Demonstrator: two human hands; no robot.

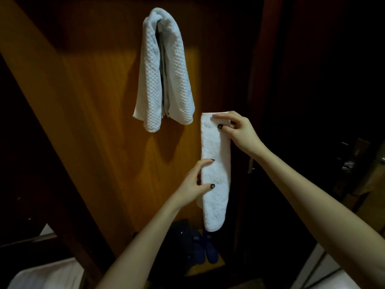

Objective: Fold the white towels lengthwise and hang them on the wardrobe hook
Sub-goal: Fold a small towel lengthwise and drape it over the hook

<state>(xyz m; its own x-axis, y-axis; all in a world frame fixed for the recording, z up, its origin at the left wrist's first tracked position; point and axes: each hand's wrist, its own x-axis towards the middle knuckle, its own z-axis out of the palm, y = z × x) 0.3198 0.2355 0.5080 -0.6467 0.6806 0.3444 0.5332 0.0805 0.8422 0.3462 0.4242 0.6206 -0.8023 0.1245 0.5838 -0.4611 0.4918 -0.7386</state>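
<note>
Waffle-weave towel (164, 67) draped over hook on wardrobe panel (100, 113); hook itself hidden by cloth. Second towel (216, 174), folded to a narrow strip, held upright just right of and below the first. Right hand (235, 130) pinches its top edge. Left hand (195, 182) grips it mid-length, thumb on front. Dark slippers (205, 247), approx. identified, on floor below.

Left grip (193, 184), right grip (239, 132): dark-painted nails (212, 185); forearms (302, 184) bare

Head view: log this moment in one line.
waffle towel: hanging; folded towel: held vertical; left hand: pinches its middle; right hand: pinches its top
</note>
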